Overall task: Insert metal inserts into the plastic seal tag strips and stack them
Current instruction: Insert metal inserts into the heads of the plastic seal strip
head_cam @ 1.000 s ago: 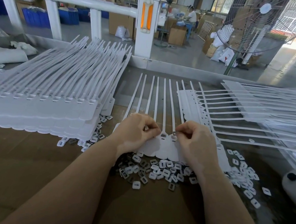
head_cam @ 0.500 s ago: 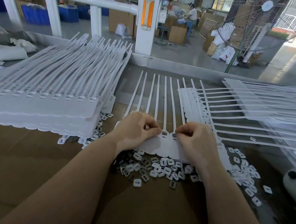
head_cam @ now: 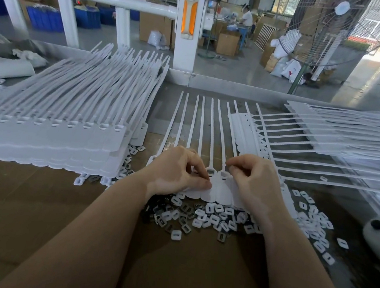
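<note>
A tall stack (head_cam: 51, 138) of white strips lies on the bench (head_cam: 26, 197) at the left, probably finished; another pile (head_cam: 339, 138) at the right seems to wait. The strip (head_cam: 217, 189) in work lies between the hands, its thin tails pointing away. The left hand (head_cam: 176, 173) presses on its flat tag heads with curled fingers; the right hand (head_cam: 253, 181) has pinched fingers at a slot, but I cannot tell if it holds an insert. Small square inserts (head_cam: 209, 218), white and dark, lie loose just before the strip.
</note>
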Demonstrator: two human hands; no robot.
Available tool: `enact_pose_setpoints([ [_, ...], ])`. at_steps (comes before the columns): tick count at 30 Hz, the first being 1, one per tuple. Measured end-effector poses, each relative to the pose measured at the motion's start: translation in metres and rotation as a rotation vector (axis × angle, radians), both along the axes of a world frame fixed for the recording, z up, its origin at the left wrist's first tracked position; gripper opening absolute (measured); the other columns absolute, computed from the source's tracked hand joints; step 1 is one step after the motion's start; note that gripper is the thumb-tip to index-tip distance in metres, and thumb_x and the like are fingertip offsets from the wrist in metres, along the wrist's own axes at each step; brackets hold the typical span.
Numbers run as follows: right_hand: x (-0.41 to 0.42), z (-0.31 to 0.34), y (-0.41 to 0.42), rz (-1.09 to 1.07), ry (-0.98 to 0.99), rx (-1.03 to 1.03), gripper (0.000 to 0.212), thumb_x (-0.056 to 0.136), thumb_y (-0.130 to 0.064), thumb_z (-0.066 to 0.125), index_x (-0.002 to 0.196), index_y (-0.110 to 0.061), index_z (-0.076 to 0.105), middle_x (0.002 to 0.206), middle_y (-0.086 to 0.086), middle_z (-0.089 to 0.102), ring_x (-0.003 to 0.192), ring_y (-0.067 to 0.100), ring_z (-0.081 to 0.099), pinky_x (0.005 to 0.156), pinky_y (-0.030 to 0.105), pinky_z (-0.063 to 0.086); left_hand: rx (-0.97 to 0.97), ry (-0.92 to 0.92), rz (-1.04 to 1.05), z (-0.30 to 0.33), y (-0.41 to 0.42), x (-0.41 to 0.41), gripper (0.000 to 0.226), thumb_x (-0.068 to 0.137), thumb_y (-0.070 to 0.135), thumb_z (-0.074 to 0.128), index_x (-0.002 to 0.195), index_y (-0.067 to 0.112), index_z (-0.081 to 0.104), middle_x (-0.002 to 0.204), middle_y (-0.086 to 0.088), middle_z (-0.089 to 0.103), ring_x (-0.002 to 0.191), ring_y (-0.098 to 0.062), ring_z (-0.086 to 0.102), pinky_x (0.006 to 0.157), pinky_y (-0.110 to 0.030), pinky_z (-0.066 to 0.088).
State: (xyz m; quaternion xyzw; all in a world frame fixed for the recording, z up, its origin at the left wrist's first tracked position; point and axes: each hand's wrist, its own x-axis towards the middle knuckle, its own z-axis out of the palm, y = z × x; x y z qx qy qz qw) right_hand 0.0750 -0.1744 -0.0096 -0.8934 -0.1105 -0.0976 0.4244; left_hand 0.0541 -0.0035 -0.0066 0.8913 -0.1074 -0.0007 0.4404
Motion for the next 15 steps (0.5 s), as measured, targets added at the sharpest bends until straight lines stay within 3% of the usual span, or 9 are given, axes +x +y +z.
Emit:
enact_pose_setpoints([
  [5, 0.0, 0.0, 0.001, -0.004, 0.023, -0.007, 0.015, 0.091, -0.013, 0.055, 0.086, -0.024, 0.064, 0.086, -0.008, 0.064, 0.086, 0.009, 0.06, 0.083, 0.031, 0.05, 0.001, 0.0, -0.016, 0.0, 0.0, -0.001, 0.007, 0.071, 0.03, 0.077, 0.073, 0.026, 0.071, 0.088, 0.007, 0.064, 0.074, -0.007, 0.056, 0.069, -0.02, 0.041],
  [10, -0.003, 0.002, 0.001, 0.019, -0.062, 0.035, 0.014, 0.091, -0.01, 0.054, 0.086, -0.022, 0.062, 0.08, -0.011, 0.062, 0.079, 0.005, 0.059, 0.073, 0.02, 0.048, 0.049, 0.0, -0.024, 0.0, 0.001, -0.002, 0.014, 0.072, 0.045, 0.071, 0.072, 0.031, 0.068, 0.088, 0.011, 0.062, 0.081, -0.003, 0.057, 0.074, -0.019, 0.043],
  [15, -0.01, 0.008, 0.004, 0.167, -0.06, 0.148, 0.013, 0.086, -0.007, 0.062, 0.084, -0.018, 0.069, 0.078, -0.008, 0.067, 0.075, 0.004, 0.062, 0.069, 0.014, 0.05, -0.05, -0.032, 0.035, -0.001, -0.002, -0.001, 0.007, 0.08, 0.036, 0.068, 0.082, 0.029, 0.069, 0.076, 0.015, 0.064, 0.058, 0.005, 0.053, 0.056, -0.007, 0.038],
])
